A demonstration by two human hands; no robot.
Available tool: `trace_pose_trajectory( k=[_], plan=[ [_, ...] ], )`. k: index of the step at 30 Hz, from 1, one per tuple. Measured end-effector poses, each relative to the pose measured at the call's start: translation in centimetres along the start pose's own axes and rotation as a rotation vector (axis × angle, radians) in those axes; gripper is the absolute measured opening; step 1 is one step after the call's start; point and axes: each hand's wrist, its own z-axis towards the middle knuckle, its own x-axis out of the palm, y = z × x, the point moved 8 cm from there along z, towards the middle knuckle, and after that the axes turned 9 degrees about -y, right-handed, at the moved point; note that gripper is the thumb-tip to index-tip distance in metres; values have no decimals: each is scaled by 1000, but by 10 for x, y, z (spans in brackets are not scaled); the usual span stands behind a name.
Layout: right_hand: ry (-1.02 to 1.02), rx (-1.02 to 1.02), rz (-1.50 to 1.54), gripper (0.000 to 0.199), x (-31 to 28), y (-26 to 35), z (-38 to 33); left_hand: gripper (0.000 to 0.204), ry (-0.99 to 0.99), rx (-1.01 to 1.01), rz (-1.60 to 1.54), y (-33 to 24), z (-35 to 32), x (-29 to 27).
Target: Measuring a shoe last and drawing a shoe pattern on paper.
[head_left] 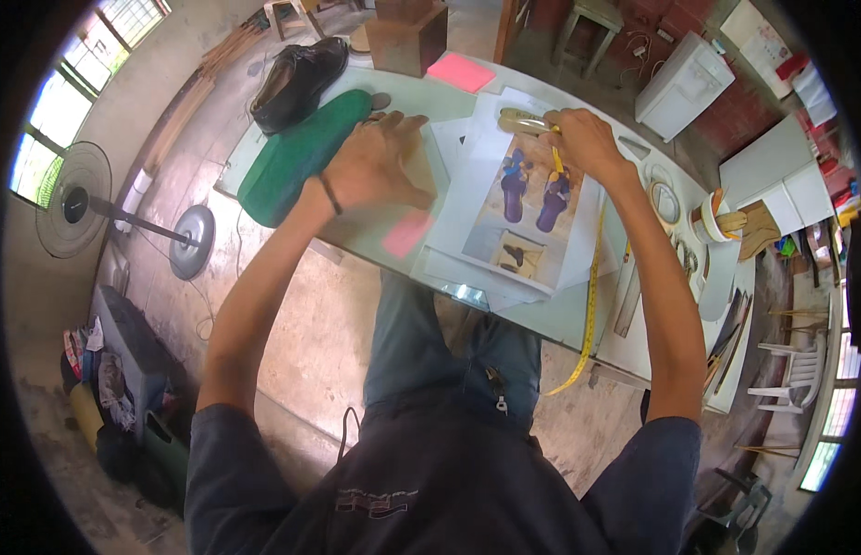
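I see my left hand point(380, 162) spread flat, fingers splayed and palm down, pressing on a brownish sheet point(421, 166) at the near edge of the table point(560, 319) — it grips nothing, it only weighs the sheet down. Just to its left lies a long green shoe-shaped form point(296, 157), its edge touching or nearly touching my knuckles; I cannot tell which. Beyond that form sits a black leather shoe point(296, 79).

My right hand point(588, 139) is closed around a yellow pencil point(556, 159), whose tip points down onto a printed photo of purple sandals point(532, 199). The same hand rests against a pale rounded piece point(521, 118) at the top of the paper — whether the fingers hold it too, I cannot make out.

The photo lies on a stack of white sheets point(458, 222), between my two hands and just beside the left one. A pink card point(405, 233) lies below my left palm, another pink pad point(462, 71) at the far edge. A yellow tape measure point(592, 296) hangs off the table's near side.
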Motion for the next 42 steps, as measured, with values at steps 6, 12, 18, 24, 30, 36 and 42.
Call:
trace_pose_trajectory(
  k=[6, 12, 18, 24, 30, 36, 42],
  plan=[
    [-20, 76, 58, 30, 3, -8, -8, 82, 292, -8, 156, -15, 28, 28],
    [-119, 153, 73, 40, -36, -27, -22, 88, -80, -172, -240, -85, 18, 66],
    [-81, 435, -61, 46, -92, -79, -82, 96, 3, -183, -81, -84, 20, 68],
    [59, 614, -282, 47, -87, -111, -125, 103, 86, -266, -96, -89, 27, 65],
    [-61, 594, -320, 37, -67, -109, -147, 110, 104, -341, -166, -81, 29, 67],
    [-371, 361, 389, 13, -62, 11, -158, 91, 3, -256, -202, -85, 35, 62],
    [-318, 377, 430, 15, -32, 41, -157, 44, -168, -91, -563, -75, 47, 41]
  ],
)
